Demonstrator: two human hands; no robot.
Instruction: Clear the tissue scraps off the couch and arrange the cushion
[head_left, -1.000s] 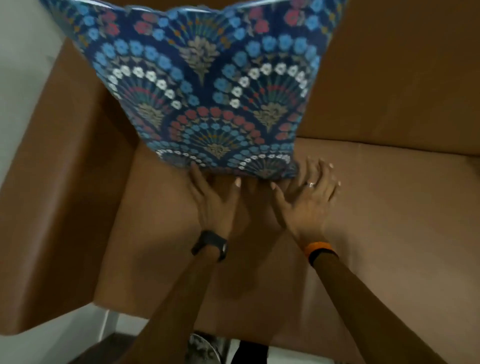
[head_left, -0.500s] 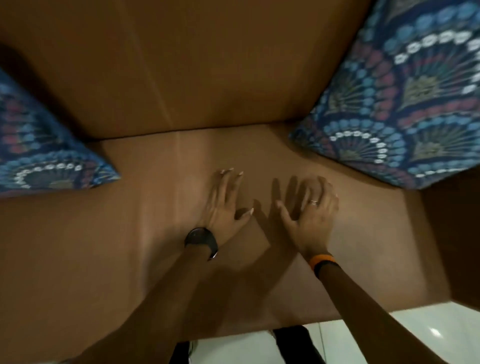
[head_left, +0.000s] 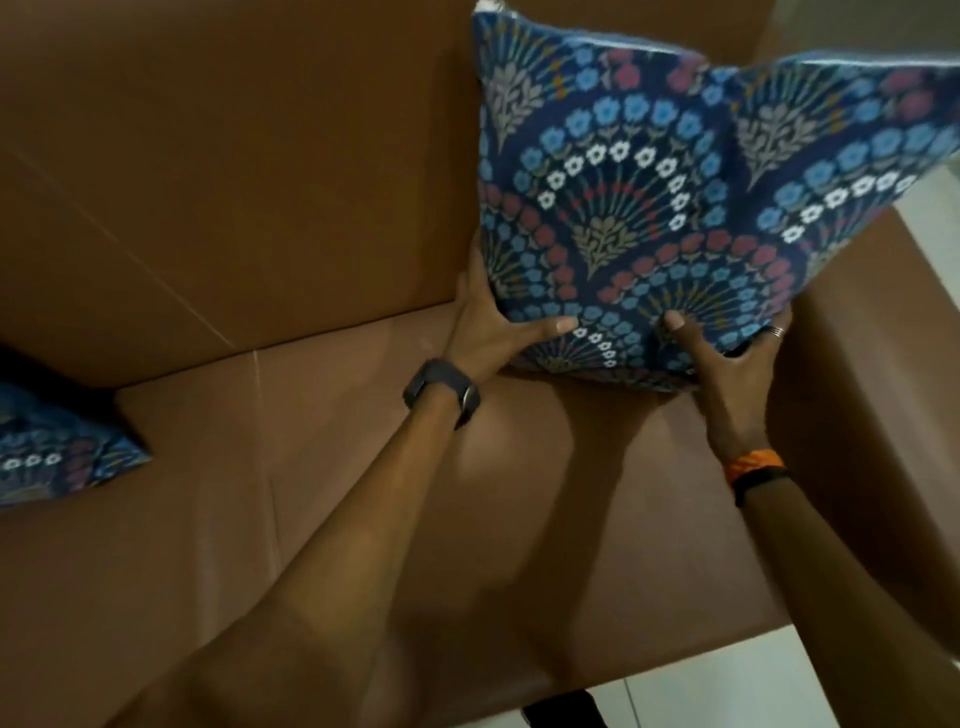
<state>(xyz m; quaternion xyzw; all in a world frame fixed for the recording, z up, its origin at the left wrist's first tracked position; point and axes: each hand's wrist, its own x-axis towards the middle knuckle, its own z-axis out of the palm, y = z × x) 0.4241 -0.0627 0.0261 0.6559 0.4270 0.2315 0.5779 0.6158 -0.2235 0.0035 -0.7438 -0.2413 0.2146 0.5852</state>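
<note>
At couch (head_left: 311, 519) right end, cushion (head_left: 649, 208) gripped between left hand (head_left: 488, 332), right hand (head_left: 727, 364)

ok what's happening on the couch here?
A person is gripping a blue patterned cushion with both hands at the right end of a brown couch. The left hand holds its lower left edge, the right hand its lower right corner. A second cushion lies at the left end. No tissue scraps are visible on the seat.

Head camera, close, looking down onto couch seat (head_left: 363, 519)
</note>
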